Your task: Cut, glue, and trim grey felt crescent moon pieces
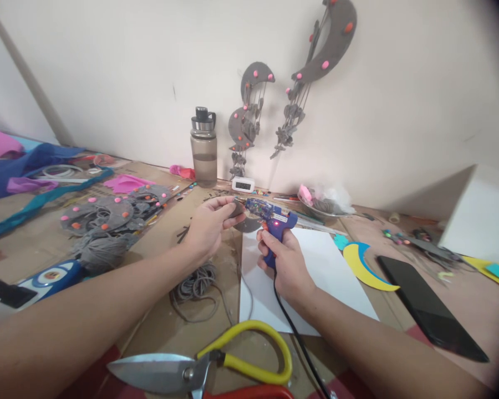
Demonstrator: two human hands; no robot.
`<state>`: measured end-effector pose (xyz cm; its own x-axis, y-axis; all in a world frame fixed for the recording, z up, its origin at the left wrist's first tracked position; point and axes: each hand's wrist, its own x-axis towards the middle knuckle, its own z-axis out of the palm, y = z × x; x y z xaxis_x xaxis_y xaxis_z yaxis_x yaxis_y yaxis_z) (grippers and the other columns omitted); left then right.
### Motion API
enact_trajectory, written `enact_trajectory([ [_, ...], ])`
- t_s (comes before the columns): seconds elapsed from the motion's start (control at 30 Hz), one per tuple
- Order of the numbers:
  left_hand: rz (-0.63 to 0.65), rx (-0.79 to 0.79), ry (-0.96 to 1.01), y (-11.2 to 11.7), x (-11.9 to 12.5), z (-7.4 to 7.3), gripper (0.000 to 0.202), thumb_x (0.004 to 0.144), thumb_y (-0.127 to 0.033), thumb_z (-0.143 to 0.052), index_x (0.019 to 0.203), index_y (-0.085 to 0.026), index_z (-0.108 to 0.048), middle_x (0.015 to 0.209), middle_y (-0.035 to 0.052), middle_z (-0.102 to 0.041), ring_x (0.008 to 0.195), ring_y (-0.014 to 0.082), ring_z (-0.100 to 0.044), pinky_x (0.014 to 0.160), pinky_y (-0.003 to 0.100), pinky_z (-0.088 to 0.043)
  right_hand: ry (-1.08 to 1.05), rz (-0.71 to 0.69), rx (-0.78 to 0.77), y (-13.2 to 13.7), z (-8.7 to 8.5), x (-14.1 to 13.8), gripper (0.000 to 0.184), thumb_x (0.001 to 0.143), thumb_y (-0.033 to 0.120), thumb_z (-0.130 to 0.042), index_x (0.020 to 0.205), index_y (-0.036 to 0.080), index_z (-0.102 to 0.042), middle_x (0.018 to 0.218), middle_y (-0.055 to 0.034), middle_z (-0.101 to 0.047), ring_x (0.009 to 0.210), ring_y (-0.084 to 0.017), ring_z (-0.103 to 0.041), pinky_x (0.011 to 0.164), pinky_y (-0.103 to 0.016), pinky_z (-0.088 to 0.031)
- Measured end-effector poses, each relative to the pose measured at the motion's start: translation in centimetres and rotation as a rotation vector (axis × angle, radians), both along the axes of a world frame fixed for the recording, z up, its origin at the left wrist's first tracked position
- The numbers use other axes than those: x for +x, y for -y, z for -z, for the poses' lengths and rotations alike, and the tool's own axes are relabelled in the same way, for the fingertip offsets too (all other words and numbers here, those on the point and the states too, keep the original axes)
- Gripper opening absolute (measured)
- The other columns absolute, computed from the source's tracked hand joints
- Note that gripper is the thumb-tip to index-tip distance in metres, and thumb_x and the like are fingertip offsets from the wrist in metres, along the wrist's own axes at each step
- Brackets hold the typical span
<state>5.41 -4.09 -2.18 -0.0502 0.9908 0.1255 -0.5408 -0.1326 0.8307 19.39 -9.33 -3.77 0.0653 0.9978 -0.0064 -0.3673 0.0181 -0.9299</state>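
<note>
- The left hand (208, 228) pinches one gray piece (236, 208).
- The right hand (286, 263) wraps around one blue glue gun (278, 223).
- One bottle (204, 155), one phone (432, 307), one pair of scissors (199, 370).

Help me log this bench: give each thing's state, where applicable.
Glue gun: red light lit, in right hand
Left hand: pinching gray piece
Bottle: upright, lidded, partly filled
Phone: flat, screen dark
Scissors: flat, open or shut unclear
Small display: standing, digits unreadable
Gray cord: loosely coiled

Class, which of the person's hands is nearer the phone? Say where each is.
Right. The right hand, around the glue gun, is left of the phone; the left hand, holding a grey piece, is farther left.
</note>
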Motion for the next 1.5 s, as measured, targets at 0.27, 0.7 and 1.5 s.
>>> enact_trajectory([
  [0.27, 0.015, 0.008, -0.01, -0.2, -0.2, 0.3, 0.014, 0.068, -0.02, -0.076, 0.076, -0.013, -0.067, 0.077, 0.0039, -0.068, 0.073, 0.0134, -0.065, 0.079, 0.033, -0.056, -0.003, 0.005, 0.006, 0.0, 0.0, 0.0, 0.034, 0.065, 0.038, -0.077, 0.085, 0.022, -0.053, 0.076, 0.0053, -0.058, 0.055, -0.007, -0.04, 0.036, -0.017, -0.035],
  [0.7, 0.008, 0.008, -0.014, -0.2, -0.3, 0.3, 0.012, 0.068, -0.019, -0.075, 0.075, -0.012, -0.067, 0.077, 0.0044, -0.068, 0.074, 0.0136, -0.065, 0.076, 0.032, -0.057, 0.01, 0.017, 0.015, -0.1, 0.1, 0.0, 0.035, 0.064, 0.039, -0.076, 0.085, 0.022, -0.053, 0.075, 0.0051, -0.058, 0.052, -0.007, -0.04, 0.036, -0.018, -0.035],
  [1.5, 0.127, -0.04, -0.03, -0.1, -0.8, -1.0, 0.009, 0.083, -0.014, -0.06, 0.091, -0.013, -0.061, 0.089, 0.0098, -0.072, 0.076, 0.016, -0.07, 0.061, 0.025, -0.059, -0.013, 0.335, 0.162, -2.8, 1.0, 1.3, 0.044, 0.064, 0.039, -0.08, 0.094, 0.022, -0.052, 0.08, 0.0052, -0.054, 0.061, -0.008, -0.047, 0.041, -0.019, -0.041],
])
